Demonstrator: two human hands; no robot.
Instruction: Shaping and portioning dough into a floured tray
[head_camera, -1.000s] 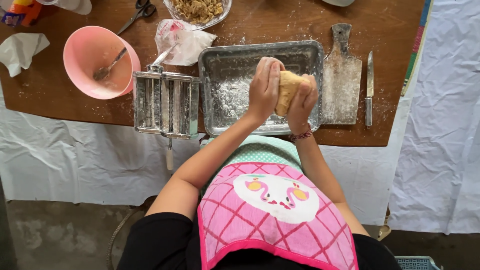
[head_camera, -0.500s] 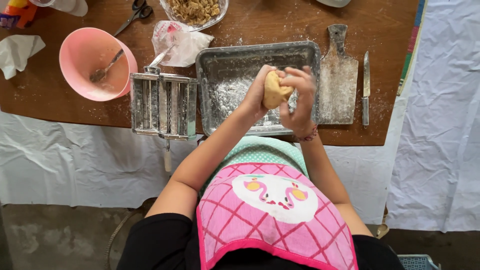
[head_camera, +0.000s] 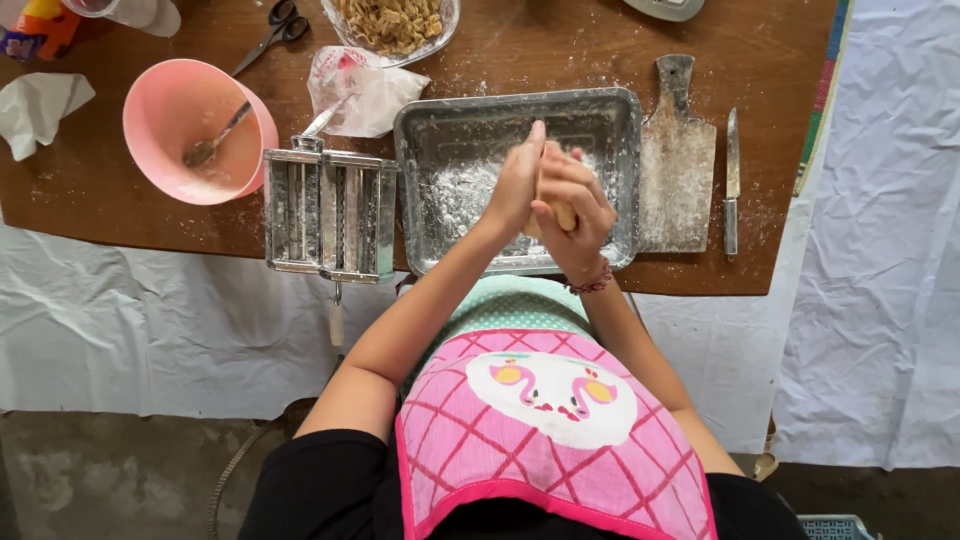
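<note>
I press a tan lump of dough (head_camera: 562, 213) between both palms above the floured metal tray (head_camera: 452, 130). My left hand (head_camera: 515, 183) lies flat against its left side, fingers pointing away from me. My right hand (head_camera: 572, 208) wraps over the dough from the right and hides most of it. Only a small strip of dough shows between my fingers. A red bracelet sits on my right wrist.
A metal pasta roller (head_camera: 330, 213) is clamped to the table edge left of the tray. Further left stands a pink bowl (head_camera: 170, 105) with a spoon. A floured wooden board (head_camera: 677, 170) and a knife (head_camera: 731, 180) lie right. Scissors (head_camera: 268, 32), a bowl of pasta pieces (head_camera: 393, 22) and a plastic bag (head_camera: 362, 88) sit behind.
The dough was open to view in my right hand; my hands have since closed together around it and shifted slightly left over the tray.
</note>
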